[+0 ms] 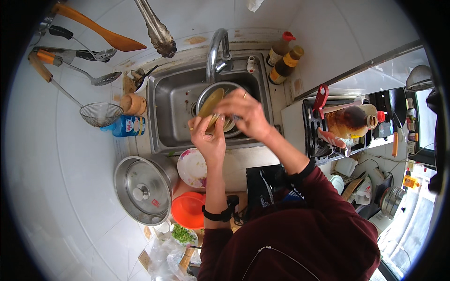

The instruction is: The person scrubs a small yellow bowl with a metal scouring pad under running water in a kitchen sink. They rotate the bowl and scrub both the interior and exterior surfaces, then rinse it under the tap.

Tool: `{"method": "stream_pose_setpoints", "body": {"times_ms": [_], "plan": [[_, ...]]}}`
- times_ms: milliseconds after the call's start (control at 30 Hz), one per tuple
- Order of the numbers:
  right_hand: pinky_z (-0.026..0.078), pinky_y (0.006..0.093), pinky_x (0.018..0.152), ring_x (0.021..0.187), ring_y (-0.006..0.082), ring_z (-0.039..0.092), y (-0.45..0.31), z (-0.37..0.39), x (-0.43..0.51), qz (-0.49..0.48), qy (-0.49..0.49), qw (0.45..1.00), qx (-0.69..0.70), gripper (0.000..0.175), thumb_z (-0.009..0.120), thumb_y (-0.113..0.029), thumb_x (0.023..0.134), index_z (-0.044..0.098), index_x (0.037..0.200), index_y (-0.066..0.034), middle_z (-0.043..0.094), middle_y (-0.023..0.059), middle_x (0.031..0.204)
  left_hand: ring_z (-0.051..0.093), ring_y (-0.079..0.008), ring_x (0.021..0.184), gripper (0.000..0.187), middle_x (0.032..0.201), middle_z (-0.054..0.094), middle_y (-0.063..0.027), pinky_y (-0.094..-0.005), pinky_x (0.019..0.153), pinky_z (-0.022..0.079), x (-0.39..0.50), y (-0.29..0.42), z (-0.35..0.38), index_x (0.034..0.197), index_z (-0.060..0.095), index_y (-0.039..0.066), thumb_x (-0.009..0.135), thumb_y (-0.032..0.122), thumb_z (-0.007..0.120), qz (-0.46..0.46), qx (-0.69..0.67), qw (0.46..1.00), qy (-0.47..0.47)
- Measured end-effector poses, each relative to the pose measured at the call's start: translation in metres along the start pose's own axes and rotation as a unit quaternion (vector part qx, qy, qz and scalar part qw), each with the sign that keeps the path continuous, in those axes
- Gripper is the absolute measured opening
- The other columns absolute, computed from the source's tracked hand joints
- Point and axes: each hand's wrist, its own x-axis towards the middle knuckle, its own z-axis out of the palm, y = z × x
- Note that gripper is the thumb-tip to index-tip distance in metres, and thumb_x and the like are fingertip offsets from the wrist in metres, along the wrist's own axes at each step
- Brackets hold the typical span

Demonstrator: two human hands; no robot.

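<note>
Over the right half of the steel sink [170,109], both hands are together above a round metal bowl [230,85]. My left hand [211,138] grips a yellowish, leaf-shaped piece [213,100], perhaps a vegetable leaf or husk, whose tip points up and away. Pale, layered parts of it show between the fingers. My right hand [242,110] is blurred and lies across the piece from the right; its fingertips are partly hidden, so I cannot tell whether it grips. Above the bowl arches the chrome faucet [219,45]. A floral plate [191,168] lies near the left wrist.
A lidded steel pot [143,191], an orange-red plastic basin [188,209] and a plate of chopped greens [183,234] stand left of the forearms. Blue detergent [130,125] is left of the sink, sauce bottles [286,66] behind right. Utensils, including a wire skimmer [101,114], hang left.
</note>
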Motion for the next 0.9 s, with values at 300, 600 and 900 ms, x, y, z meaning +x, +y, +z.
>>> {"method": "stream_pose_setpoints", "body": {"times_ms": [300, 600, 900], "plan": [[0.055, 0.0365, 0.087, 0.094, 0.0265, 0.067, 0.003, -0.002, 0.003, 0.04, -0.031, 0.996, 0.079, 0.032, 0.075, 0.012, 0.074, 0.08, 0.1, -0.0057, 0.077, 0.0084, 0.102, 0.051, -0.021, 0.091, 0.015, 0.086, 0.062, -0.0052, -0.0319, 0.078, 0.044, 0.003, 0.005, -0.009, 0.095, 0.073, -0.004, 0.083, 0.0, 0.082, 0.004, -0.032, 0.999, -0.016], [0.047, 0.0306, 0.099, 0.106, 0.0122, 0.062, 0.058, -0.019, 0.012, 0.305, -0.107, 0.841, 0.433, 0.016, 0.064, -0.014, 0.103, 0.074, 0.109, -0.0025, 0.073, 0.0024, 0.111, 0.048, -0.014, 0.09, 0.014, 0.09, 0.054, -0.0012, -0.0248, 0.077, 0.039, -0.008, -0.017, -0.03, 0.094, 0.072, -0.007, 0.084, -0.002, 0.081, -0.057, -0.218, 0.972, -0.063], [0.047, 0.0288, 0.096, 0.103, 0.0121, 0.06, 0.049, -0.03, 0.011, 0.268, -0.149, 0.878, 0.368, 0.011, 0.069, -0.012, 0.1, 0.069, 0.107, -0.003, 0.068, 0.0014, 0.105, 0.057, -0.0164, 0.096, 0.021, 0.103, 0.062, -0.0065, -0.0276, 0.086, 0.044, 0.002, -0.007, -0.049, 0.103, 0.068, -0.008, 0.086, -0.002, 0.079, -0.098, -0.198, 0.963, -0.153]]}}
